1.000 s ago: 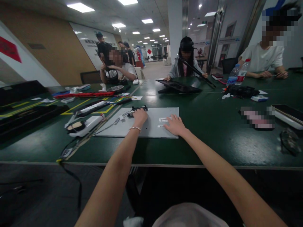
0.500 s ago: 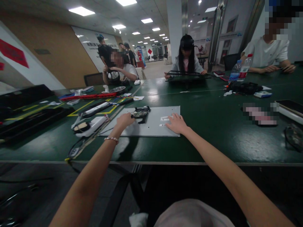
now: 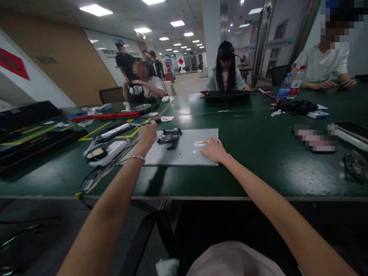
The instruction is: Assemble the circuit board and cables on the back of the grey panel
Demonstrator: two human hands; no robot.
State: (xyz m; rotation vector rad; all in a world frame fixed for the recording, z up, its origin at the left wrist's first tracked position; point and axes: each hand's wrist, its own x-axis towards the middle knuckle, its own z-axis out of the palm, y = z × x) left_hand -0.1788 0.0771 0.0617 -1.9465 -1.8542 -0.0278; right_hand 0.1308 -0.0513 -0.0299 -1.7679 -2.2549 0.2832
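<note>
A flat grey panel lies on the green table in front of me. On it sits a black bracket with a circuit board. My left hand is raised just left of the board, over the panel's left part, with its fingers curled closed. What it holds, if anything, I cannot make out. Spread flat on the panel's right side is my right hand, its fingertips beside two white labels.
To the left lie a white device, cables and long black housings. Two bottles, a black bundle and a pink phone-like object are on the right. A person opposite holds a black panel.
My left hand has moved left and up, away from the circuit board, and its fingers are curled. My right hand stays in place on the panel.
</note>
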